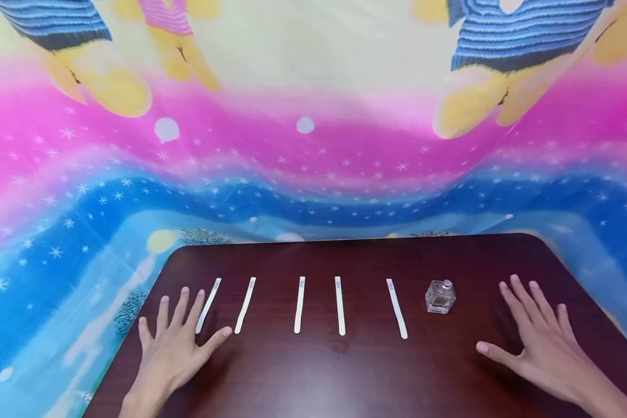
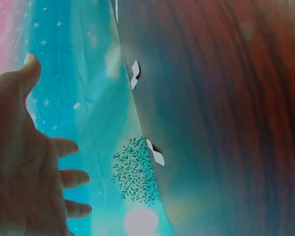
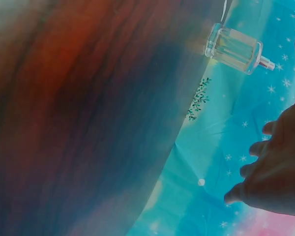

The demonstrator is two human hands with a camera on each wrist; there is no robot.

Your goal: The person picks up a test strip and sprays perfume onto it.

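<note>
Spread above the left part of the table, my left hand (image 1: 173, 355) has straight fingers and holds nothing. Its index fingertip is close to the leftmost white paper test strip (image 1: 208, 306). Several such strips, printed at their far ends, lie in a spaced row, among them a middle strip (image 1: 299, 305) and a rightmost strip (image 1: 397, 309). To the right of the row stands a clear glass perfume bottle (image 1: 440, 298) with its silver spray nozzle showing. My right hand (image 1: 543, 342), fingers also spread and nothing in it, is to the right of that bottle.
The dark brown wooden table (image 1: 313, 371) has rounded far corners. Behind and around it hangs a pink and blue printed cloth (image 1: 303, 157) with snowflakes and cartoon figures, close against the table's far edge.
</note>
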